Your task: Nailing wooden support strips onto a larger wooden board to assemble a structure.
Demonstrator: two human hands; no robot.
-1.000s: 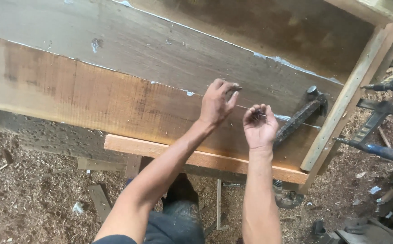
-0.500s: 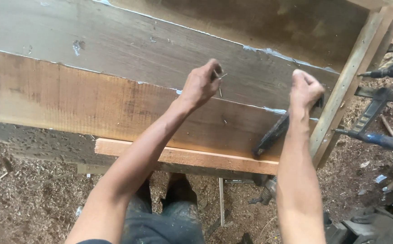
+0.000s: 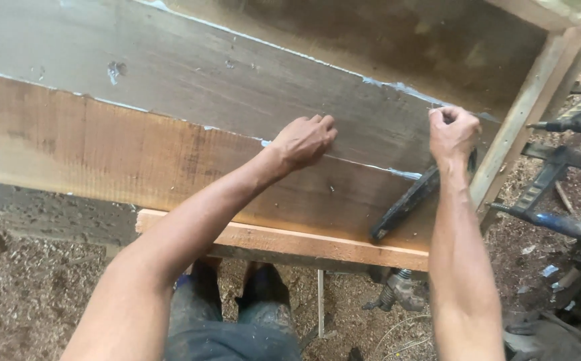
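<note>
Across upper frame: long rough-sawn planks [image 3: 170, 154], grey above, reddish below, pale glue line [image 3: 397, 87] along seams. Lower centre: pale smooth batten [image 3: 284, 242] under the lower edge, likely as support. Right of centre: dark metal hammer [image 3: 407, 200], head down on the wood. Right hand [image 3: 452, 134], grip fisted tight at its top. Left hand [image 3: 302, 140], grip loosely curled, pressing the seam, contents untellable.

A woodworking shop; sawdust floor [image 3: 30, 294], rough planks [image 3: 137, 160], bar clamps [image 3: 558, 220] show it.
</note>
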